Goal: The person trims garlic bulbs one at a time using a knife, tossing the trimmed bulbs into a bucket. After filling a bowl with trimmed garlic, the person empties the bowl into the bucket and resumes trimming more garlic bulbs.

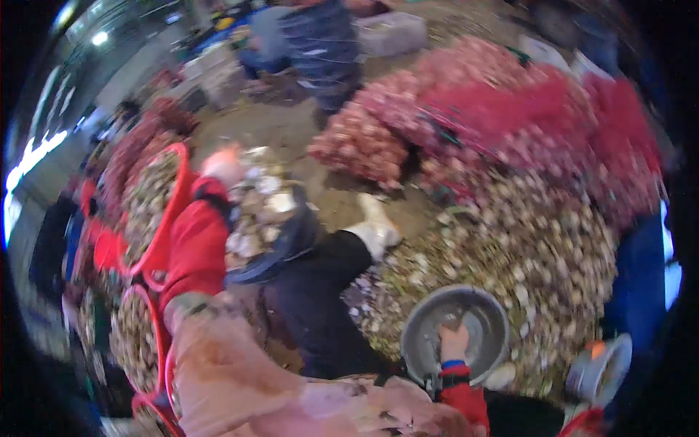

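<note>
My left hand [222,166], smeared by motion, reaches out in a red sleeve beside a dark tub [300,237]. Pale shells [262,191] fill that tub. Whether the fingers grip anything is too blurred to see. Low on the right, my right hand [454,342] is inside a round grey basin [496,320], its fingers drawn together. A small brownish shape shows at the fingertips, too unclear to name. The basin rests on a wide heap of shellfish [539,247].
Red net sacks [480,102] of shellfish are piled at the far right. Red baskets [178,175] filled with shells line the left. A white boot [375,237] stands between the tub and the heap. A blue-grey barrel [320,51] and a pale crate [393,35] stand farther back.
</note>
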`<state>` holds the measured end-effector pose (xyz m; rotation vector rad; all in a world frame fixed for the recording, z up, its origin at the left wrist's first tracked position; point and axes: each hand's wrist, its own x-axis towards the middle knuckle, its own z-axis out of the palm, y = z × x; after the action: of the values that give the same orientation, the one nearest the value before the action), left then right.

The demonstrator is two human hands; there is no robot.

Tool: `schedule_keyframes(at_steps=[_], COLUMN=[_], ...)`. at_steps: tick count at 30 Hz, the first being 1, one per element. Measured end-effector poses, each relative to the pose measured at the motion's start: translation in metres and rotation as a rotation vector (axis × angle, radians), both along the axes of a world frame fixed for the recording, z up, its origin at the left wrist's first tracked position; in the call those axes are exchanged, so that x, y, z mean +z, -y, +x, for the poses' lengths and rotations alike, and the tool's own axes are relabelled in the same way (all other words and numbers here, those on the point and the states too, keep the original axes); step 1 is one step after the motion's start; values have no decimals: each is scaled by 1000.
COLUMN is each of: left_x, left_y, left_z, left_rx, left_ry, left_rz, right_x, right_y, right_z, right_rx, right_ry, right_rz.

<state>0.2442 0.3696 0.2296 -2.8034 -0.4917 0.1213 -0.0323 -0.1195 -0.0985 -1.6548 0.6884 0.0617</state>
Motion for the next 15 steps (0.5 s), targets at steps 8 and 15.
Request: schedule_keyframes(at_steps=[8, 15], left_x=[-71, -271], left_y=[254, 530], left_z=[4, 32], left_rx=[-794, -720], left_ry=[-76, -182], left_rz=[-1252, -1102], right_x=[-23, -15], right_y=[4, 30], right_z=[17, 5], right_rx=[-322, -469], right_ry=[153, 239], right_rz=[178, 340])
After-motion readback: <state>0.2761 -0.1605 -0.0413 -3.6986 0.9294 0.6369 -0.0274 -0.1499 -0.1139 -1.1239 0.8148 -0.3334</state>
